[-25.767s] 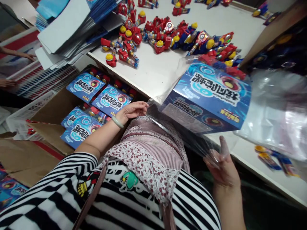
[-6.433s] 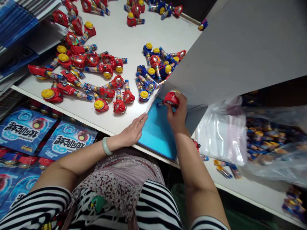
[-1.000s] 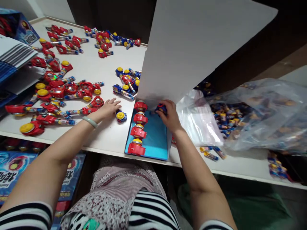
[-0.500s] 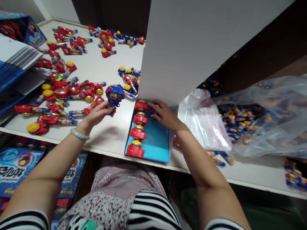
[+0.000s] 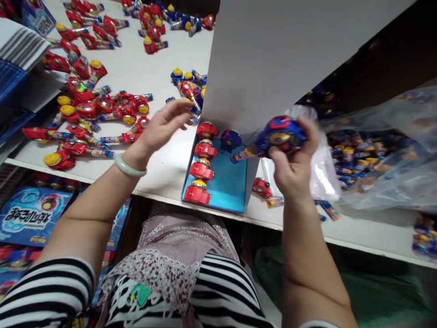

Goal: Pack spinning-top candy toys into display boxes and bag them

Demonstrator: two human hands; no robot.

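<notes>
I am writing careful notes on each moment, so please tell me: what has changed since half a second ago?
The right hand let go of one blue toy, left in the box, and moved out to the right; it now grips another blue toy. The left hand, which held a blue toy, is now open. The four red toys stayed in their row.

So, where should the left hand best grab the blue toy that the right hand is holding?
Probably by its narrow tube, coming from the left, above the open box: the tube juts out leftward, free of fingers, while the right hand grips the blue toy by its rounded body. The left hand is on that side.
</notes>
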